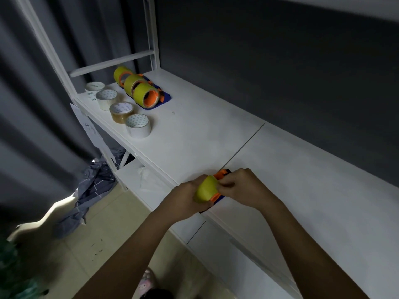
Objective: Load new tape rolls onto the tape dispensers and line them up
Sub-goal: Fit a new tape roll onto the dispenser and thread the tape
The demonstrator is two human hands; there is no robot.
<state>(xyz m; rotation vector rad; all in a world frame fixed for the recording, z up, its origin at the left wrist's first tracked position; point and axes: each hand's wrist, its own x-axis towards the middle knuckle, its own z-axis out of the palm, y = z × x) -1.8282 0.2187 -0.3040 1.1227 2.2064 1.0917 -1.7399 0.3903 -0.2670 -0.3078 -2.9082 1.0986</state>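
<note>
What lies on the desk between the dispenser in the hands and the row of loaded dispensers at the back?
Only bare white desk in the head view, crossed by a seam; the loose rolls sit off to the left.

White desk (216, 134) carried 3 loaded yellow-tape dispensers (138, 88) in row at far left, w/ 4 loose tape rolls (117, 105) beside them.

No legible text on anything.

Dispenser (222, 174) mostly hidden — hands, yellow roll (206, 188) cover it.
</note>
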